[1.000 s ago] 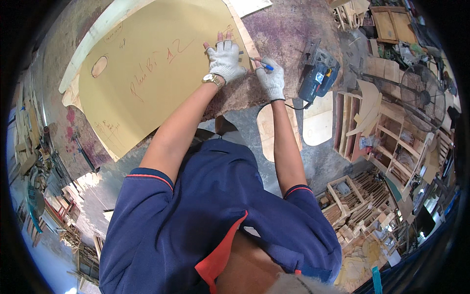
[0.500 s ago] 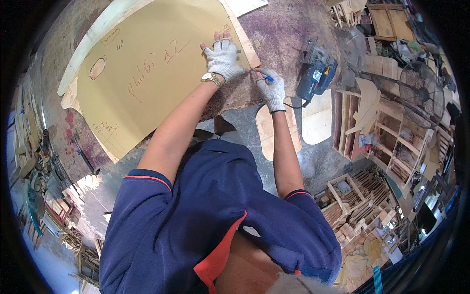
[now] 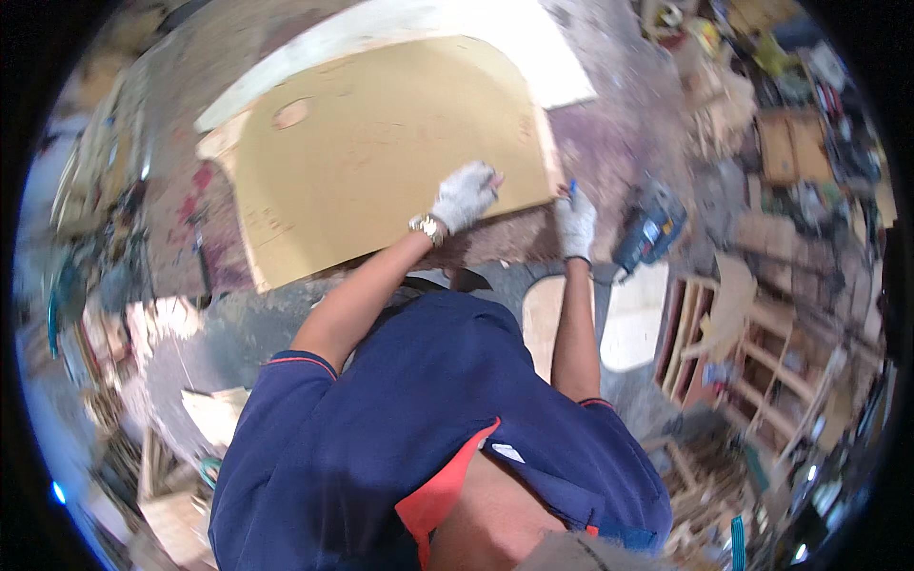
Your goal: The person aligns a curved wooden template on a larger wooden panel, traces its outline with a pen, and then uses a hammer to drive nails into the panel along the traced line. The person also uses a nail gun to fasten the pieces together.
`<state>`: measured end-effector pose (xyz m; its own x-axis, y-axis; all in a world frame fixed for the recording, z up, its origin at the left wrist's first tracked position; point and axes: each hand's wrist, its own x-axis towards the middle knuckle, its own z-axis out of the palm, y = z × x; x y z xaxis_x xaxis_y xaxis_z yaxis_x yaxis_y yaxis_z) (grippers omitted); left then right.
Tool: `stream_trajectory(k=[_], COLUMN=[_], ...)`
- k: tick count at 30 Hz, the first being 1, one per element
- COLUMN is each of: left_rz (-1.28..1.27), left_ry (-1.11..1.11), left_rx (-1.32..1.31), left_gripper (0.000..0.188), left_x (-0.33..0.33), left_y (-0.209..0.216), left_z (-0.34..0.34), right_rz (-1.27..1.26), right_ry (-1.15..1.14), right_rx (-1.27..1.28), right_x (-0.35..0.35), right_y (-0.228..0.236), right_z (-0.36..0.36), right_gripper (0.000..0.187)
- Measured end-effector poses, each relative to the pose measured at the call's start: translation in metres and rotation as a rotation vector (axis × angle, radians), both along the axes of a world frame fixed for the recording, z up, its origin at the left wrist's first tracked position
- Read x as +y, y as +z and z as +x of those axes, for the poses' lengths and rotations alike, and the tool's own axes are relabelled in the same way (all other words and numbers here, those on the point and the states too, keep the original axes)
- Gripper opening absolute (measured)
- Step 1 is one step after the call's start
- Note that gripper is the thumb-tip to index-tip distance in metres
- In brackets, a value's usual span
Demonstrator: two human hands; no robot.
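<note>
A large tan cardboard template [image 3: 381, 143] with an oval hole and handwritten marks lies on a pale wooden board [image 3: 547, 143], whose edge shows along its right side. My left hand [image 3: 465, 198], in a white fingertip-less glove, is over the template's near edge toward its right end; its fingers are blurred and seem bent. At the right corner, my right hand [image 3: 576, 228], gloved likewise, is closed on a blue pen [image 3: 573, 187]. A watch [image 3: 428, 228] is on my left wrist.
Right of my right hand, a blue-and-black jigsaw [image 3: 650, 228] rests on the stained worktable [image 3: 609, 143]. White sheet material [image 3: 543, 57] lies beyond the template. Below the table's near edge are two rounded panels [image 3: 636, 319]. Wooden frames [image 3: 762, 352] stand at the right.
My left hand has left its spread, flat press on the template's right end and drawn back toward the near edge. My right hand keeps the pen at the corner. The whole view has shifted.
</note>
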<state>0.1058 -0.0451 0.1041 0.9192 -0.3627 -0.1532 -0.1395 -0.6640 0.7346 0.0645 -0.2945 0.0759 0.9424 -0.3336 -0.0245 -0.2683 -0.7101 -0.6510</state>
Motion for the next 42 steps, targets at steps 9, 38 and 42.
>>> stream_trajectory(k=[9,38,42], left_rz=[-0.843,-1.565,-1.367], left_ry=[1.033,1.146,1.274], left_rx=[0.971,-0.326,-0.447], left_gripper=[0.026,0.047,0.046], left_x=[0.175,0.801,0.914], left_y=[-0.032,0.110,0.060], left_z=[-0.183,0.109,0.127], right_rz=[0.197,0.266,0.298], right_ry=[0.125,-0.043,-0.143], right_rx=[0.332,0.786,0.771], right_x=[0.012,0.199,0.204], right_y=[-0.010,0.020,0.037], right_z=[0.028,-0.133,-0.137], right_gripper=[0.031,0.037,0.036])
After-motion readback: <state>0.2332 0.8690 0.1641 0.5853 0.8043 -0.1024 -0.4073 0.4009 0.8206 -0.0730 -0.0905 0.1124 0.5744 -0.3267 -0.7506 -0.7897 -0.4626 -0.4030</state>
